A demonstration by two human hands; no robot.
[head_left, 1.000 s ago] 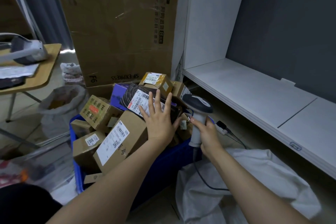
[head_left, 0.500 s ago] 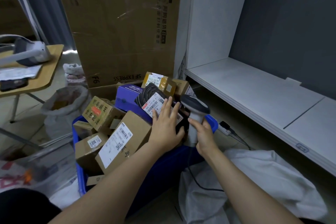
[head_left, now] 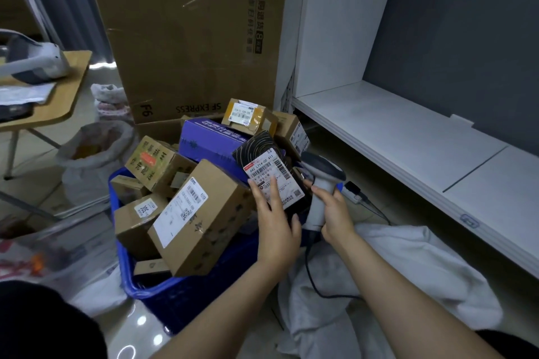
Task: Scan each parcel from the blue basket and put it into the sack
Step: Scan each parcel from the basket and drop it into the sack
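The blue basket (head_left: 151, 290), heaped with boxes, stands on the floor, and the white sack (head_left: 393, 271) lies just right of it. The black parcel (head_left: 256, 146) is tipped up at the basket's right side. It looks flat, light and perhaps slippery, so a hold on its near edge, clear of the barcode, seems best. The scanner (head_left: 323, 172) is just beside it. The left hand (head_left: 277, 230) pinches the parcel and the right hand (head_left: 335, 218) grips the scanner handle. A second ago the left hand was spread open over the parcel, which lay flatter.

"SF EXPRESS" (inverted) on carton (head_left: 189, 38)

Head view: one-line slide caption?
Left hand holds a black labelled parcel over the blue basket beside the scanner in right hand.
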